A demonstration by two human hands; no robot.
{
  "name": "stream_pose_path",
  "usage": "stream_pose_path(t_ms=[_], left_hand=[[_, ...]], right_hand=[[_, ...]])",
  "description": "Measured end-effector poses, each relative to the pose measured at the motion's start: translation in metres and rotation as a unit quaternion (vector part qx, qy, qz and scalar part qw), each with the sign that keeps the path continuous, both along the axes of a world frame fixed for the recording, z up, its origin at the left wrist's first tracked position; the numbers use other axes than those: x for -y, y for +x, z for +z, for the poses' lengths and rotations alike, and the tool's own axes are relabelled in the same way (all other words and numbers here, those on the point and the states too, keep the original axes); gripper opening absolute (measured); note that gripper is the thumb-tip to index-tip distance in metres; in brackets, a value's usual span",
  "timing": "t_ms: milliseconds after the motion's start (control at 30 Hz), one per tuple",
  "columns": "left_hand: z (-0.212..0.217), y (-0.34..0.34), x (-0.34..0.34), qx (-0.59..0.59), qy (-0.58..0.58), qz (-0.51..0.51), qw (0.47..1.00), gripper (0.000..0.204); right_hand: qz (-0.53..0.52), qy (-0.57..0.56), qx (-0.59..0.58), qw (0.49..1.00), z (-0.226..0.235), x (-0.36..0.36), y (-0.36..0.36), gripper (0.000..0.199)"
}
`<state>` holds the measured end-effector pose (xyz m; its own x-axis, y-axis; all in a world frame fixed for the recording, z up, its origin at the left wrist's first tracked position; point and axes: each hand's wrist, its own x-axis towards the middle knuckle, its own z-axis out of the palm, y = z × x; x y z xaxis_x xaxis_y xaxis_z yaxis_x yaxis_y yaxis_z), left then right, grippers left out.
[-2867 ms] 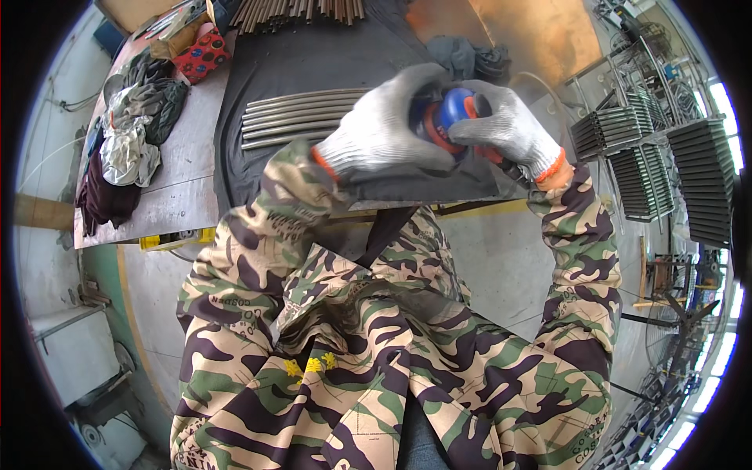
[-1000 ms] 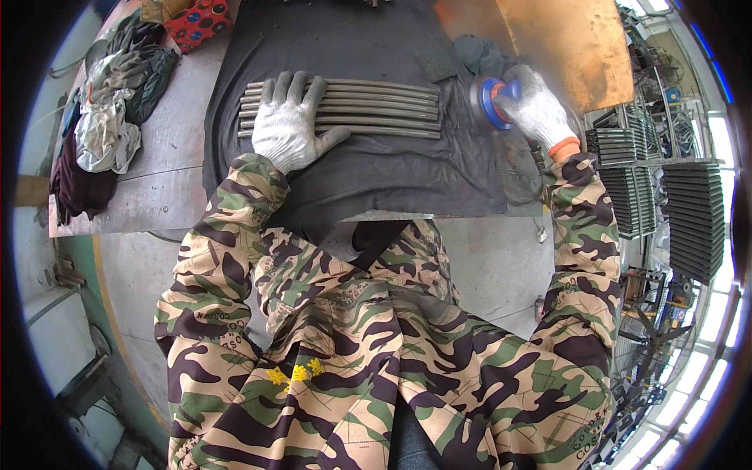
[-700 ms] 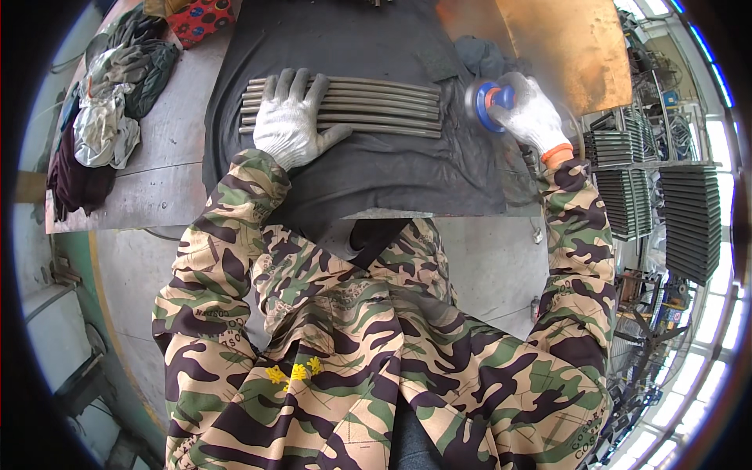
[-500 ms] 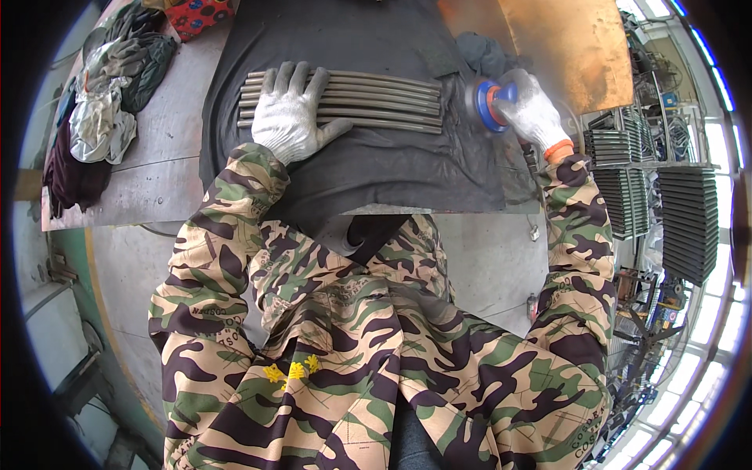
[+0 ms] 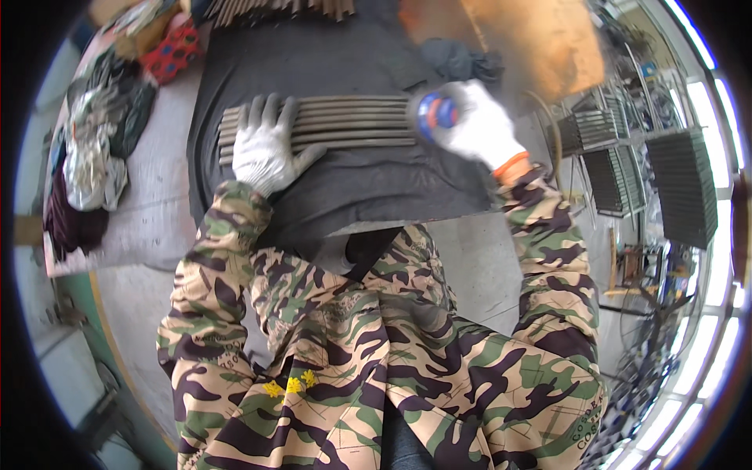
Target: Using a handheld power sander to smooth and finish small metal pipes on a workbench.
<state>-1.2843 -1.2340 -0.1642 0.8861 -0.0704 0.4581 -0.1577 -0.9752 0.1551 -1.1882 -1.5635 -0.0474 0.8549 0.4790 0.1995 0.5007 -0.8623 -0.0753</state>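
Several grey metal rods (image 5: 356, 124) lie side by side on a black cloth (image 5: 329, 70) spread over the table. My left hand (image 5: 268, 153), in a white knit glove with grey fingertips, rests flat across their left part, fingers spread. In my right hand (image 5: 479, 129), also gloved, is a round blue-and-orange handheld power sander (image 5: 436, 116). Its disc is at the right ends of the rods, slightly blurred. Whether the disc touches the rods I cannot tell. The glove hides most of the sander's body.
More rods (image 5: 282, 9) lie at the table's far edge. Crumpled clothes (image 5: 90, 164) cover the left side, with a red patterned cloth (image 5: 174, 51) behind. A dark rag (image 5: 462, 63) sits beyond the sander, near an orange-brown panel (image 5: 540, 39). Racks of rods (image 5: 681, 188) stand at right.
My right hand has brought the sander leftward to the rods' right ends. My left hand stays flat on the rods. The view has shifted, showing more rods at the far edge.
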Motion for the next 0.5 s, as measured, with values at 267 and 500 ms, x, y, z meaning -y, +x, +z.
stream_pose_path(t_ms=[267, 500], left_hand=[[0.019, -0.017, 0.054, 0.018, -0.175, -0.254, 0.951, 0.117], [0.043, -0.024, 0.089, 0.042, -0.115, -0.278, 0.953, 0.098]], right_hand=[[0.096, 0.018, -0.091, 0.991, -0.016, -0.049, -0.076, 0.067], [0.21, 0.11, -0.004, 0.971, -0.021, -0.04, -0.114, 0.045]])
